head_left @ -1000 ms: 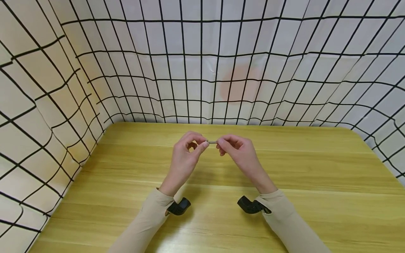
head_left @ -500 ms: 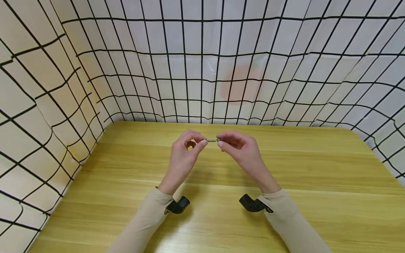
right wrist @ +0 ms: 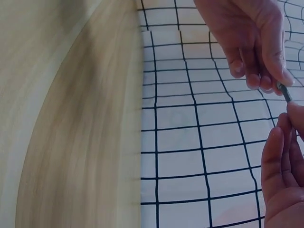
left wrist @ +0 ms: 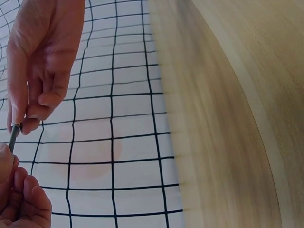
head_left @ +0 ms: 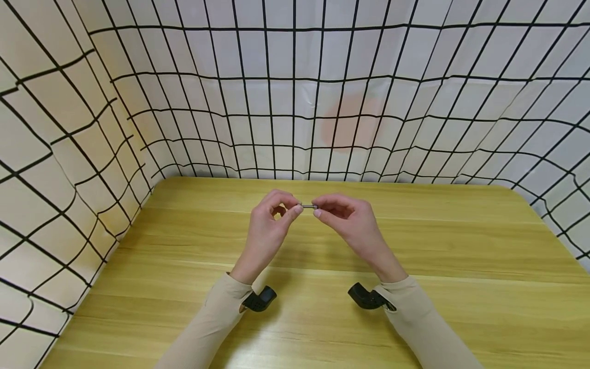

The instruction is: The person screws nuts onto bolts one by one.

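My left hand (head_left: 269, 230) pinches a thin grey metal bolt (head_left: 308, 206) between thumb and index finger, its shank lying level and pointing right. At the shank's free end sits a small nut (head_left: 315, 207), pinched by the thumb and index finger of my right hand (head_left: 357, 230). Both hands are raised over the wooden table, facing each other. The left wrist view shows the bolt (left wrist: 13, 138) running between the two sets of fingertips; its left end is hidden by the left hand. In the right wrist view the bolt (right wrist: 286, 93) appears short and dark.
The light wooden table (head_left: 304, 318) spreads beneath both forearms. A white sheet with a black grid (head_left: 258, 97) stands behind it and along both sides. A black wrist camera (head_left: 260, 300) sits on the left cuff, another black camera (head_left: 366, 297) on the right.
Half a second ago the right hand drew slightly away, opening a gap between nut and shank. It has since moved back left, and the nut meets the bolt's end. The left hand stays nearly still.
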A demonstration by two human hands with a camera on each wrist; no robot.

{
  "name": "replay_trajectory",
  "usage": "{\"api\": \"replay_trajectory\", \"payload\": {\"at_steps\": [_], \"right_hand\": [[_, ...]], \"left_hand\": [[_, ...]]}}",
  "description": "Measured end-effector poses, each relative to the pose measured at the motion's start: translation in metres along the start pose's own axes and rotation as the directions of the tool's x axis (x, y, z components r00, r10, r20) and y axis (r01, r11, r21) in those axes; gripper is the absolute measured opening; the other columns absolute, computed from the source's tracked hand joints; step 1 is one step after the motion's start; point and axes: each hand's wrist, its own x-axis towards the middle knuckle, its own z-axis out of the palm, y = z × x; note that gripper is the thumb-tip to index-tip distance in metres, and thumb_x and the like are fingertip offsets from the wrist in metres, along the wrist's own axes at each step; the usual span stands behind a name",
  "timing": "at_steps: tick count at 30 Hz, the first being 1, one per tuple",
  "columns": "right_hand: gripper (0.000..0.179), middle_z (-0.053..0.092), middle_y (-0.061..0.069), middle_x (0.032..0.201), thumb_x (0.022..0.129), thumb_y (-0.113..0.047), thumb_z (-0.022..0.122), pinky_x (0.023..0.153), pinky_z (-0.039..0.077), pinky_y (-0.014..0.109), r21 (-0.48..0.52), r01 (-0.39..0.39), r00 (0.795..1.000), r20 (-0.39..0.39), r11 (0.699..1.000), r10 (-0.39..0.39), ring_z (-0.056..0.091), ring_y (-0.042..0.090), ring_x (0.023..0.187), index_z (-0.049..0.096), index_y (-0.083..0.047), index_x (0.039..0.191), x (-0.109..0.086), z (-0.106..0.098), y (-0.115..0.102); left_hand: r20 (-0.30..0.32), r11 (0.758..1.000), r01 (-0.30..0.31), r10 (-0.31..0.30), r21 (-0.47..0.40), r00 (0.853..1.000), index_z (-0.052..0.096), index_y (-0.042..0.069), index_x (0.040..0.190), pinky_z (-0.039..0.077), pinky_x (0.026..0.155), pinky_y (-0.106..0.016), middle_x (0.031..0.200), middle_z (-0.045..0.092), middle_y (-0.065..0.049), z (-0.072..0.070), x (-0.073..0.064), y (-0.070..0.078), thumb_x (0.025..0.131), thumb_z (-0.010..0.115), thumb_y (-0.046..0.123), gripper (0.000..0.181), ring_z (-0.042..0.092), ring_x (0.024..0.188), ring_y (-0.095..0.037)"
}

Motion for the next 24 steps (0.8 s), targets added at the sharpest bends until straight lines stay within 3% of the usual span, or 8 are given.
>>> {"api": "replay_trajectory", "payload": {"at_steps": [8,16,24], "right_hand": [[0.019,0.071,0.007,0.101,0.091,-0.015,0.073,0.081,0.054,0.033,-0.032,-0.014,1.0,0.005,0.999,0.015,0.066,0.03,0.092,0.074,-0.007,0.108,-0.0014,-0.0022,-0.0006],[0.018,0.07,0.009,0.094,0.093,-0.016,0.07,0.077,0.054,0.032,-0.048,-0.022,1.0,0.004,0.999,0.022,0.065,0.023,0.084,0.073,-0.004,0.107,-0.0017,-0.0008,0.0015],[0.016,0.067,0.011,0.089,0.093,-0.014,0.069,0.075,0.054,0.034,-0.026,-0.005,1.0,-0.008,1.0,0.005,0.062,0.023,0.079,0.073,-0.004,0.105,-0.0008,-0.0011,0.0022]], "left_hand": [[-0.002,1.0,-0.015,0.015,0.0,1.0,0.066,-0.005,0.091,0.043,0.076,-0.03,0.093,0.062,-0.013,0.0004,-0.0004,-0.0006,0.091,0.068,-0.002,0.003,0.055,0.087,-0.018],[0.001,1.0,0.002,-0.002,-0.019,1.0,0.066,-0.006,0.093,0.043,0.077,-0.033,0.094,0.061,-0.013,0.0019,-0.0022,-0.0023,0.091,0.067,-0.001,0.006,0.054,0.087,-0.019],[-0.002,1.0,0.007,-0.007,-0.027,1.0,0.066,-0.005,0.093,0.043,0.077,-0.033,0.095,0.061,-0.013,0.0035,-0.0019,-0.0014,0.091,0.067,-0.001,0.005,0.053,0.086,-0.019]]}}
